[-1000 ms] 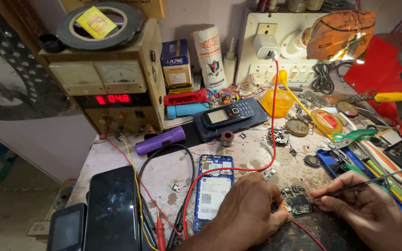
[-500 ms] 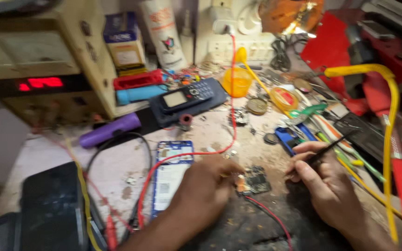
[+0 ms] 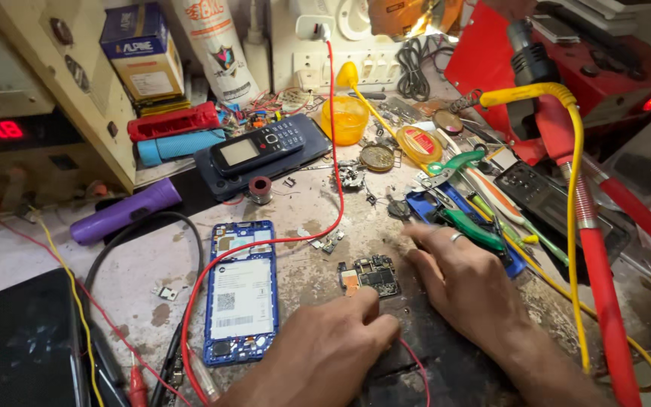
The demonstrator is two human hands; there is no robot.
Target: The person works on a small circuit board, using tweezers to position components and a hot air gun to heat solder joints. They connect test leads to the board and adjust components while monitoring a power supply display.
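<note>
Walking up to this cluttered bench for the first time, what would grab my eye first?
Probably the two hands low in the middle: the left hand and right hand flank a small dark circuit board on the worn bench top. Just left of them lies an opened blue phone frame with a red wire looping over it. To the right, a yellow hose and a thick red hose arc down the scene.

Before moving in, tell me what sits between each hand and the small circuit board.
Nothing visible. The small circuit board lies bare on the bench, with the left hand just below it and the right hand just beside it.
</note>
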